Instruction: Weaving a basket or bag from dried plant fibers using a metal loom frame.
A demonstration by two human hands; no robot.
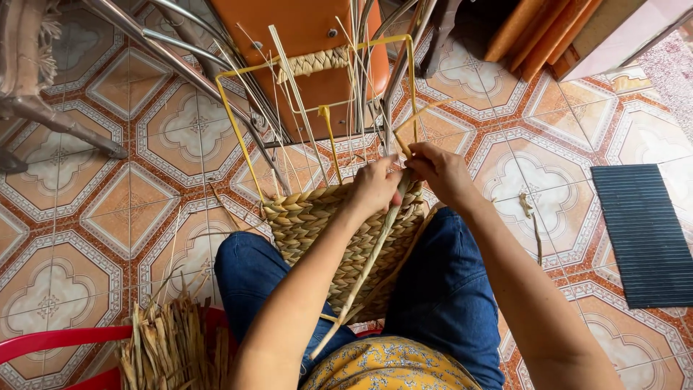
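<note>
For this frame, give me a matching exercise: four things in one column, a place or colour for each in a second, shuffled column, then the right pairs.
Things:
1. woven basket
2. wire frame
3. ribbed mat
4. bundle of dried strands

Places or colours:
A. dark, flat on the tiled floor at the right
B. yellow, standing above the woven part
C. between the person's knees, under both hands
D. at the lower left, in a red tub

Pairs: 1-C, 2-B, 3-A, 4-D

The left hand and right hand meet at the basket's upper edge, fingers on a strand.
</note>
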